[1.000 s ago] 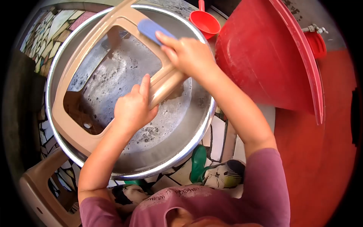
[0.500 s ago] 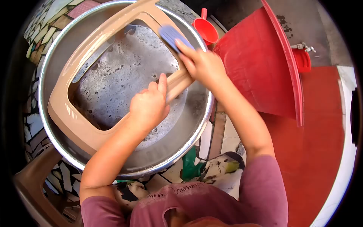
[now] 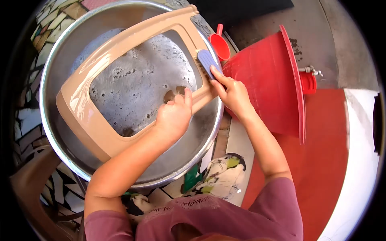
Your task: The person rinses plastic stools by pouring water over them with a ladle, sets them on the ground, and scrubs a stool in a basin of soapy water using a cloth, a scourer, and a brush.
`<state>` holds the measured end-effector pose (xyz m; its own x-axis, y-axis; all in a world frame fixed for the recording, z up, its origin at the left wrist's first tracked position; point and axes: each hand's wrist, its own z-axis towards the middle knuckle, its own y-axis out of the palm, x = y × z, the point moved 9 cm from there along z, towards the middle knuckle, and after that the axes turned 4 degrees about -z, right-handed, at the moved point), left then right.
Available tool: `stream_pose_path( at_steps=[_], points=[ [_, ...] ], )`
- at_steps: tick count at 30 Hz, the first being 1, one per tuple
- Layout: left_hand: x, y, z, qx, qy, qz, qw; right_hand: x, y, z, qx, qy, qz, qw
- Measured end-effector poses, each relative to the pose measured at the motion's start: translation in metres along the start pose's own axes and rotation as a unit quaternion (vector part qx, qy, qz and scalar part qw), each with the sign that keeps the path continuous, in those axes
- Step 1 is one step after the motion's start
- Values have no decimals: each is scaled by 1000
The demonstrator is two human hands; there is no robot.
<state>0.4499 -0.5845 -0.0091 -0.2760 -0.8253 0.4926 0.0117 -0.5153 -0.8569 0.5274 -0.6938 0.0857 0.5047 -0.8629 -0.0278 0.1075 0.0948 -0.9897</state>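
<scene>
A tan plastic frame (image 3: 76, 94) with a large opening lies tilted over a round metal basin (image 3: 50, 132). Soapy water (image 3: 128, 88) with bubbles shows through the opening. My left hand (image 3: 175, 114) grips the frame's lower bar, its index finger pointing up along it. In my right hand (image 3: 233, 94) is a blue-purple brush (image 3: 206, 62), its bristles against the frame's right side bar. The thumb and index finger press on the brush's back.
A big red tub (image 3: 263, 80) leans on its side at the right, a red dipper (image 3: 219, 46) beside it. Behind the tub is a metal tap (image 3: 311, 71). A brown plastic chair (image 3: 36, 188) stands at the lower left, on mosaic tiles.
The brush and my right hand have moved right and down along the frame's side bar. My left hand and the frame also sit farther right in view. The view has shifted.
</scene>
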Motion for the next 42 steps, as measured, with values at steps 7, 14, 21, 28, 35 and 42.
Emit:
stream_pose_path(
  at_steps=[7, 14, 21, 28, 35, 42],
  points=[
    [3, -11, -6, 28, 30, 12, 999, -33, 4, 120, 30, -56, -22, 998],
    [-5, -10, -2, 31, 14, 3, 999, 12, 6, -15, 23, -39, 28, 999],
    [-4, -9, 0, -19, 2, -16, 1000, -22, 4, 63, -24, -51, -37, 998],
    [-9, -9, 3, -15, -17, 5, 1000, 6, 13, -25, -51, -17, 17, 998],
    [-9, -15, 3, -18, -9, -37, 999, 9, 18, -60, -76, 5, -24, 997],
    [-3, -13, -4, -2, -5, -4, 1000, -32, -21, 47, -12, -127, -187, 974]
  ],
)
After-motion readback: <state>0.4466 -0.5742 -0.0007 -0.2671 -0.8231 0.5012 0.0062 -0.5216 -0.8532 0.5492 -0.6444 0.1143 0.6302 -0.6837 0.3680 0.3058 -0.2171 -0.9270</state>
